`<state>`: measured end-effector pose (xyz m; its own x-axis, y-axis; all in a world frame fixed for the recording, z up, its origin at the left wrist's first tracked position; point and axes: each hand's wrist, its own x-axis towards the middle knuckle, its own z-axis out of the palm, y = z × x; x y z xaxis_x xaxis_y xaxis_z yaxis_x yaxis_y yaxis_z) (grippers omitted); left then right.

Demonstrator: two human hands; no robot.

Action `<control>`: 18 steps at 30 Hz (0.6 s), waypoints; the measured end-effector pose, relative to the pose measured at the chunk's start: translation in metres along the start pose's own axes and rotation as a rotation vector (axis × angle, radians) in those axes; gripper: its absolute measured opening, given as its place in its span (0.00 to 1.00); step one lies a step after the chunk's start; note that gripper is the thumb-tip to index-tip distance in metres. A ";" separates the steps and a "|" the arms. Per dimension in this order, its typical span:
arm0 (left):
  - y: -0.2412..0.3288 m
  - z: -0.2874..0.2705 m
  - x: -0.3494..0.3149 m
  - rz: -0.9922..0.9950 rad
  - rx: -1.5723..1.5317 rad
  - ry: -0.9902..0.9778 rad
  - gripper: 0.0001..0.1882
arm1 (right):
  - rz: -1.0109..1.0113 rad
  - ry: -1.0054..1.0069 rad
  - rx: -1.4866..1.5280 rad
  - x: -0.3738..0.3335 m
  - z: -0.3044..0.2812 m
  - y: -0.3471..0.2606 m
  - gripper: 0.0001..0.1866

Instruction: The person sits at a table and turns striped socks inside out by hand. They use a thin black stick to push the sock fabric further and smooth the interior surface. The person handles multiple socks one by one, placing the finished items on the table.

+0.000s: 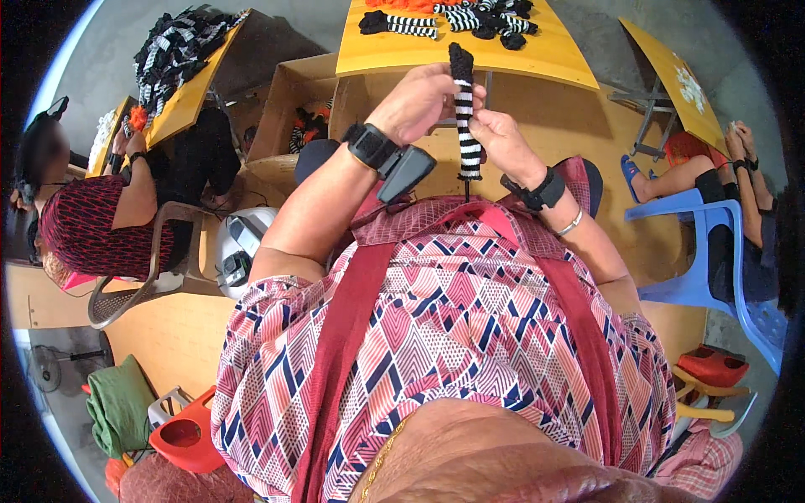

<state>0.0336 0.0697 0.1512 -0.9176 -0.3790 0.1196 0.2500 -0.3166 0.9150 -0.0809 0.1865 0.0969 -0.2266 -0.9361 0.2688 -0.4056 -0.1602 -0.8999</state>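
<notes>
A narrow striped knitted tube (467, 126), black and white with a solid black end at the top, hangs upright in front of my chest. It looks like a small sock or a doll's leg. My left hand (425, 102) pinches it on its left side near the black end, fingers partly behind it. Lower down, my right hand (506, 144) grips its right edge between thumb and fingers. From the tube's bottom edge a thin dark strand or stick points downward; which of the two, I cannot tell.
Ahead stands a yellow table (470, 57) with more striped knitted pieces (486, 18) and orange yarn. Beneath it is an open cardboard box (285, 92). People sit at both sides, one by a table with a knitted heap (180, 59), one on a blue plastic chair (692, 251).
</notes>
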 end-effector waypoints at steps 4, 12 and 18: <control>0.015 -0.005 0.003 0.150 0.430 0.138 0.13 | -0.251 0.123 -0.399 0.002 0.002 -0.019 0.08; 0.038 -0.020 0.006 0.216 0.291 0.114 0.08 | 0.159 -0.295 0.339 -0.014 0.013 -0.026 0.10; 0.046 -0.033 0.007 0.410 0.207 0.267 0.10 | 0.381 -0.103 0.559 -0.028 0.014 -0.019 0.11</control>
<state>0.0487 0.0238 0.1812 -0.6398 -0.6528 0.4057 0.4808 0.0719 0.8739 -0.0548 0.2110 0.1019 -0.1666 -0.9798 -0.1108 0.2106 0.0744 -0.9747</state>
